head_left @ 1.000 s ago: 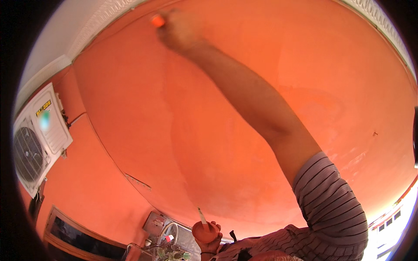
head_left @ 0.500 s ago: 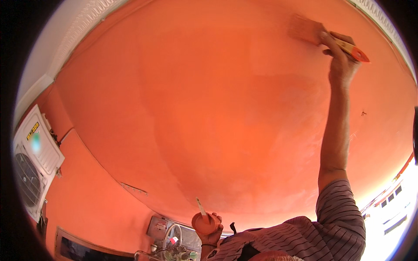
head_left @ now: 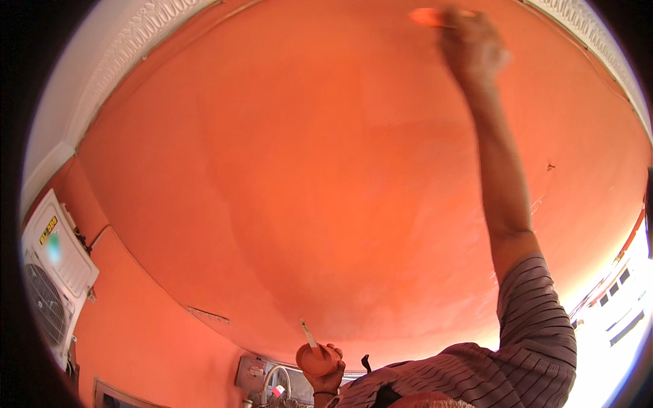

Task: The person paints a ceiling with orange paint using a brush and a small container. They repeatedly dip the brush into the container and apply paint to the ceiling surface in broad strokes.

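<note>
My right hand is raised high at the upper right, blurred by motion, with its fingers closed round a paintbrush. The orange handle end of the brush points left; its bristles are not clearly visible. Low in the middle, my left hand grips a small round orange-coated tub. A thin pale stick or handle stands tilted in the tub and leans left over its rim. Facing me is a broad orange wall with darker, uneven patches.
A white outdoor air-conditioner unit hangs at the far left. White moulded cornice runs along the top edges. A hook rail and a small nail-like fixture stick out from the wall. A curved tap-like pipe stands at the bottom.
My right hand has moved up and left, and the brush has turned so its handle end points left rather than right. My left hand with the tub sits slightly lower in view.
</note>
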Motion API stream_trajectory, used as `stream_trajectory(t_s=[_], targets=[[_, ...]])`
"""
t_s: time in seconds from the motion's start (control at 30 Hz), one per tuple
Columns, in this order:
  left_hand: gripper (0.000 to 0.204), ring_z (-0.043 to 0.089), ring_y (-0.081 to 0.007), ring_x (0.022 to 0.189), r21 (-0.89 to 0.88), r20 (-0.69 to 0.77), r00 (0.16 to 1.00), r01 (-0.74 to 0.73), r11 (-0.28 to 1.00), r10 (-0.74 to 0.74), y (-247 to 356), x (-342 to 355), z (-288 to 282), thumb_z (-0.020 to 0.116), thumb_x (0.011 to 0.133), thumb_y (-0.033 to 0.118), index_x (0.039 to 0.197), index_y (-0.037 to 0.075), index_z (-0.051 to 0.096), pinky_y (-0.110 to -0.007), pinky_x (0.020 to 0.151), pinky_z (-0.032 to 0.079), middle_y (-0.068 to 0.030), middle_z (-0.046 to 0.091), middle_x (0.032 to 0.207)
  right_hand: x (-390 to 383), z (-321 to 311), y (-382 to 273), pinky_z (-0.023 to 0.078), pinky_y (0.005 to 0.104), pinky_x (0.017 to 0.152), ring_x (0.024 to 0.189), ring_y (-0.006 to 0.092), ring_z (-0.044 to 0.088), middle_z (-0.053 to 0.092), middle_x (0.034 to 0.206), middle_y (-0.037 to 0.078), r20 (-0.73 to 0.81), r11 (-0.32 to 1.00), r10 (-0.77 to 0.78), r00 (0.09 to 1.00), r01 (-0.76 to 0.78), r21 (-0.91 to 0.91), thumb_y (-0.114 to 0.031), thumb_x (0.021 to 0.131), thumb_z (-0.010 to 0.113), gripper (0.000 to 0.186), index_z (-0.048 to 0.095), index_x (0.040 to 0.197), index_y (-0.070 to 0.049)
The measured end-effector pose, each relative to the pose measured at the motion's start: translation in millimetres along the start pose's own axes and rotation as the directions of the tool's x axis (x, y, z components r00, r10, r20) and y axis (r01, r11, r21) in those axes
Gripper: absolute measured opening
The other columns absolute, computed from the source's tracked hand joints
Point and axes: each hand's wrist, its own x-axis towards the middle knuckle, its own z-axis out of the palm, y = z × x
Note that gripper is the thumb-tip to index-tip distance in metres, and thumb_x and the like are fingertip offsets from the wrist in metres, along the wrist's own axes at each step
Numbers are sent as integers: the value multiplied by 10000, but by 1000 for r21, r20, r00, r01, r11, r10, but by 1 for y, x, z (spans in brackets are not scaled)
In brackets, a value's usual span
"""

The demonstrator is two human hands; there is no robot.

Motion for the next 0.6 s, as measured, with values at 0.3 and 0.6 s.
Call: stream_trajectory(t_s=[0.3, 0.6], targets=[[648, 513, -360, 1237, -53, 16, 994, 109, 993, -108, -3, -3, 4, 668, 881, 610, 1300, 117, 639, -526, 823, 585, -144, 549, 1313, 14, -51, -185, 549, 391, 627, 743, 277, 676, 666, 773, 61, -39, 505, -108, 993, 89, 859, -65, 787, 737, 113, 705, 873, -131], [637, 535, -384, 1223, 433, 17, 998, -58, 900, 56, 11, 6, -18, 677, 857, 634, 1300, 177, 646, -563, 836, 598, -150, 587, 1271, 42, -10, 43, 618, 298, 634, 790, 170, 725, 727, 848, 50, 42, 415, 186, 982, -117, 902, 12, 904, 767, 119, 702, 990, -39]])
